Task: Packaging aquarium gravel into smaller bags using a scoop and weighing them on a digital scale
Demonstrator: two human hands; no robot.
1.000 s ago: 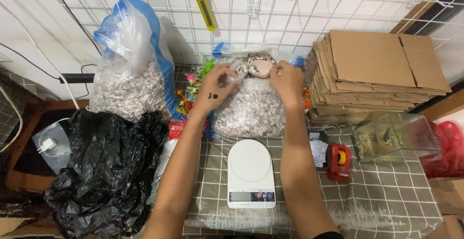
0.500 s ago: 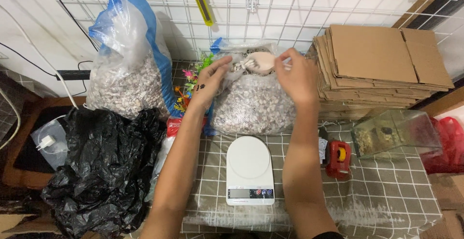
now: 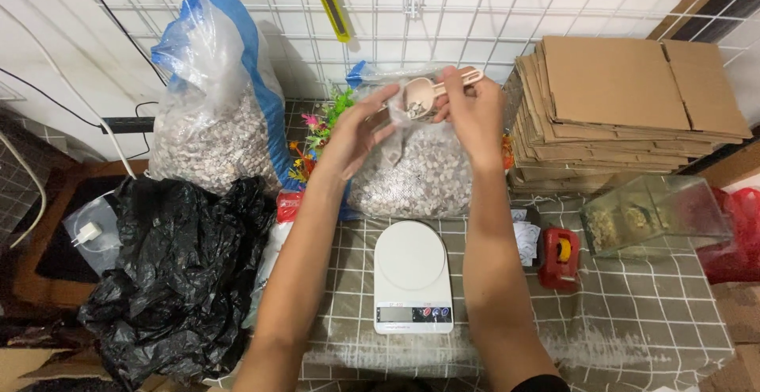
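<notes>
Right hand (image 3: 473,111) pinches the handle of a small beige plastic scoop (image 3: 427,95), fingers closed on it, holding it raised above the open top of a clear plastic bag of mixed pebbles (image 3: 416,174). Scoop bowl carries a few pebbles, tilted toward the left hand. Left hand (image 3: 360,135) sits just beside the scoop bowl, fingers loosely open and curved, touching the bag's upper edge; whether it actually grips the plastic, cannot tell.

Pebble bag stands at the back of the grey checked tablecloth (image 3: 633,321), right behind a white round-topped digital kitchen scale (image 3: 412,277), pan bare. Both forearms run either side of the scale.

Left of that: a larger clear-and-blue plastic sack of pale gravel (image 3: 214,123), leaning on the white wire grid wall (image 3: 554,4). Below it a crumpled black plastic bag (image 3: 174,273). Colourful artificial plants (image 3: 317,135) poke out between the two gravel bags.

Right: stack of flat brown cardboard sheets (image 3: 625,107), a small clear glass tank (image 3: 653,218) in front of it, a red tape measure (image 3: 559,257) near the scale. Yellow utility knife (image 3: 331,0) hangs on the grid above.
</notes>
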